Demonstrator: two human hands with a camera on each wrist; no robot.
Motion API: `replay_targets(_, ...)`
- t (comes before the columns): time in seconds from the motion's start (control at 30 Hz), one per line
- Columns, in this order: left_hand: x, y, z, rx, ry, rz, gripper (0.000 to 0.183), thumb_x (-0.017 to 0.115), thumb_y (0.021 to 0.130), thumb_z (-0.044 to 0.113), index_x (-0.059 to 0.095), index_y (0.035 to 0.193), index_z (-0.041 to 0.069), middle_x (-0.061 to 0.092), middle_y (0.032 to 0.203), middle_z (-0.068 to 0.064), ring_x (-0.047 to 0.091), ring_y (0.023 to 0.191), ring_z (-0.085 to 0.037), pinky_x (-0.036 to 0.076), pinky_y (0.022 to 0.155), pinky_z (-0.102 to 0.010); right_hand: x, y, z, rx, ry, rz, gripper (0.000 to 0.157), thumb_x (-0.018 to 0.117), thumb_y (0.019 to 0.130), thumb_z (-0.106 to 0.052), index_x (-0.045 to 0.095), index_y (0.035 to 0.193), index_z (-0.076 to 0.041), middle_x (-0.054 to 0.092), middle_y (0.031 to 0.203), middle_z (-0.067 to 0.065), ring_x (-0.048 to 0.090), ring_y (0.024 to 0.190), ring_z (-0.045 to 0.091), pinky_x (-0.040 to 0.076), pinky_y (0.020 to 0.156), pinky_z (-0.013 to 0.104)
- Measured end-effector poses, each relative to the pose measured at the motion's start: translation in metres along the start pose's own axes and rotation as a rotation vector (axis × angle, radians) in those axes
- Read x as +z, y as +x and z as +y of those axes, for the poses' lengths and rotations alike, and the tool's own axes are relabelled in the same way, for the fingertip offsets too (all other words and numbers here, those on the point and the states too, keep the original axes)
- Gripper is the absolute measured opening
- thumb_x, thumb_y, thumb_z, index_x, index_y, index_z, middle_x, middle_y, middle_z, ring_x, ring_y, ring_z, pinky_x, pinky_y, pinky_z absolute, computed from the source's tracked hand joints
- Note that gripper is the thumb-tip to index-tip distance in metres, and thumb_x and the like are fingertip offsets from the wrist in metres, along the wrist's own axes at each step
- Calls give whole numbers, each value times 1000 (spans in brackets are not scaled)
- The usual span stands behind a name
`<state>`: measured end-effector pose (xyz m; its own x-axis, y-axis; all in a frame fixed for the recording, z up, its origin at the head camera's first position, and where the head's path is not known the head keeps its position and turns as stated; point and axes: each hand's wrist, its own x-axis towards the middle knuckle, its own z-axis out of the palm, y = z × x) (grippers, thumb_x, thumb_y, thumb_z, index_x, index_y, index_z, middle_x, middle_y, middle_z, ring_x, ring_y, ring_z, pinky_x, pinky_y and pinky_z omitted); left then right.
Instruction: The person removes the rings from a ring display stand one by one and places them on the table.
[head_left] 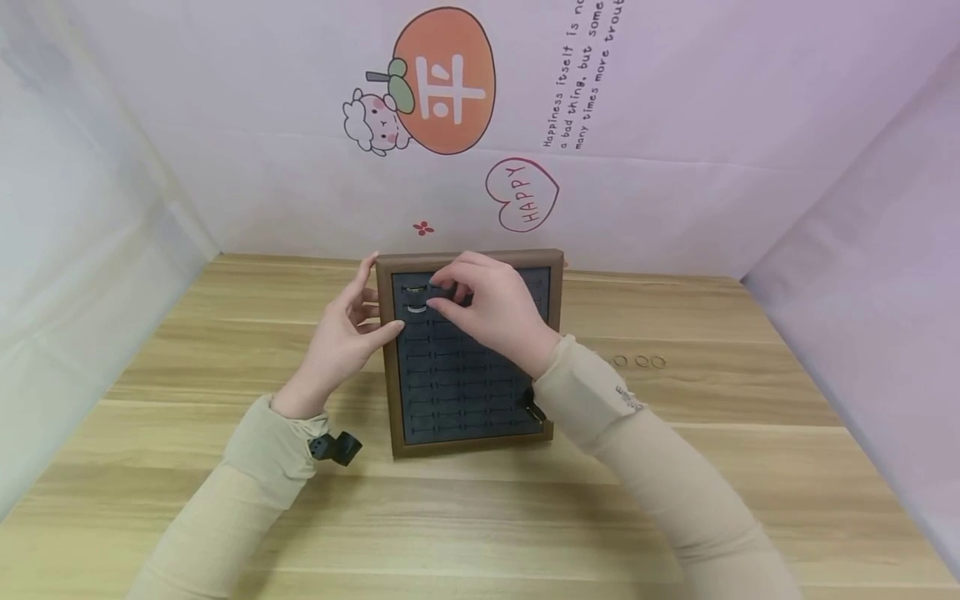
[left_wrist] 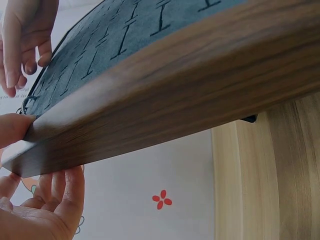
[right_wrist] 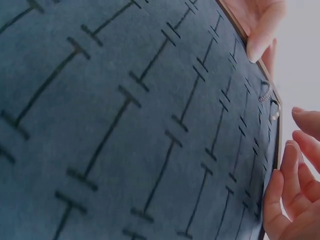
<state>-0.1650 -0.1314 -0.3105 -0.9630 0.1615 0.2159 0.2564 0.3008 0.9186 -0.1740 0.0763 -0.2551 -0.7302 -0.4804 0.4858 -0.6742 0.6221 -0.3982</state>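
A ring display board [head_left: 472,392] with a brown wood-grain frame and a dark slotted pad stands tilted on the table. My left hand [head_left: 341,333] grips its left edge, thumb on the front and fingers behind, as the left wrist view also shows. Two rings sit in slots at the pad's upper left: a gold-toned ring [head_left: 415,289] above a silver ring [head_left: 417,309]. Beside them is my right hand [head_left: 487,304], its thumb and fingers bent loosely and apart. I see nothing between these fingers [right_wrist: 290,175] in the right wrist view.
Three thin rings, among them one ring [head_left: 620,361], lie in a row on the wooden table [head_left: 720,467] right of the board. A white printed sheet [head_left: 637,200] hangs behind, with pale sheets on both sides. A small black device [head_left: 335,448] is at the left wrist.
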Motion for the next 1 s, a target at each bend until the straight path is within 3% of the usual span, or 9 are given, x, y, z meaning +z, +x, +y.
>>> replay_targets(0.27, -1, -2, -2, 7, 6, -2, 88, 63, 86, -1, 15, 152, 34, 49, 111, -13, 56, 101, -27, 48, 95, -44, 12, 5, -10, -15, -96, -16, 19, 72, 85, -19, 72, 102, -10, 66, 95, 1, 60, 76, 11, 51, 67, 24)
replay_targets(0.53, -1, -3, -2, 8, 12, -3, 88, 64, 86, -1, 15, 152, 32, 50, 113, -14, 56, 101, -27, 49, 94, -44, 23, 7, -14, -78, -217, 36, 18, 71, 85, -18, 73, 101, -10, 67, 94, 1, 63, 75, 10, 54, 66, 23)
replay_targets(1.0, -1, -2, -1, 7, 3, -11, 87, 63, 88, 2, 14, 152, 34, 48, 113, -14, 55, 102, -27, 47, 96, -46, 26, 9, -12, -108, -239, 95, 10, 67, 88, -14, 75, 92, -9, 65, 87, 2, 64, 73, 12, 55, 66, 25)
